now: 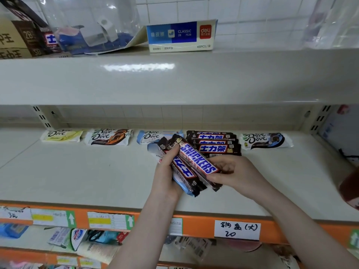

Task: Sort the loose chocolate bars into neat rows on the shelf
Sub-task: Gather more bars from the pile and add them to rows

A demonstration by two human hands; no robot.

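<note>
My left hand (166, 176) grips a bundle of bars above the middle shelf (77, 171): a dark Snickers bar (183, 172) on top of a light blue Dove bar (179, 181). My right hand (233, 173) pinches the lower end of another Snickers bar (200, 161) lying across the bundle. Along the back of the shelf lie a yellow Dove bar (62, 135), a brown Dove bar (108, 137), a light blue Dove bar (153, 136), a stack of Snickers bars (213, 142) and a dark blue Dove bar (266, 140).
The upper shelf (174, 78) overhangs the work area and carries a blue Deli eraser box (180, 36), plastic bags and brown packs. An orange price rail (194, 226) with labels edges the shelf front. Small goods fill the shelf below.
</note>
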